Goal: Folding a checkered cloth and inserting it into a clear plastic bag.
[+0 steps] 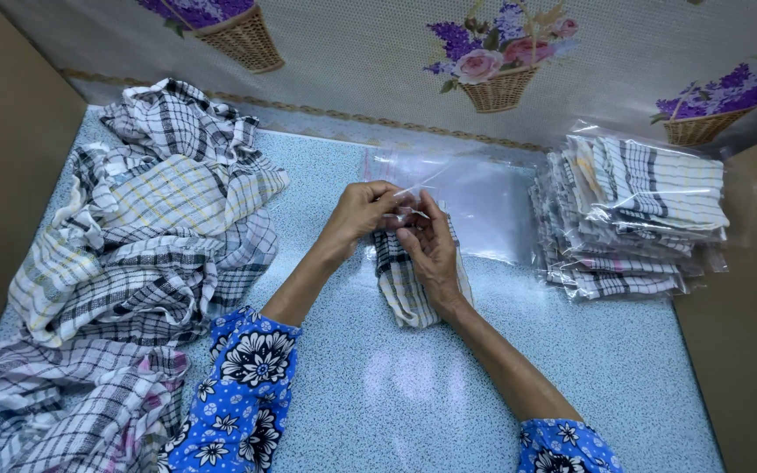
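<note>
Head camera looks down at two bare hands working over a pale blue speckled table [378,394]. Both arms wear blue sleeves with flowers. The left hand [363,210] and the right hand [431,245] meet in the middle, and their fingertips are pinched together on the top edge of a clear plastic bag [409,206]. A folded checked cloth [400,289] sits inside that bag, under the right hand, and lies flat on the table. The cloth is white with dark lines.

Just behind the hands lies a pile of empty clear bags [484,197], close to the wall. To the right, well apart from the hands, is a stack of packed cloths [637,219] already in shiny bags. To the left is a big messy heap of loose checked cloths [142,254], some with yellow lines and some with grey. The wall [370,61] at the back has pictures of baskets with purple and pink flowers
</note>
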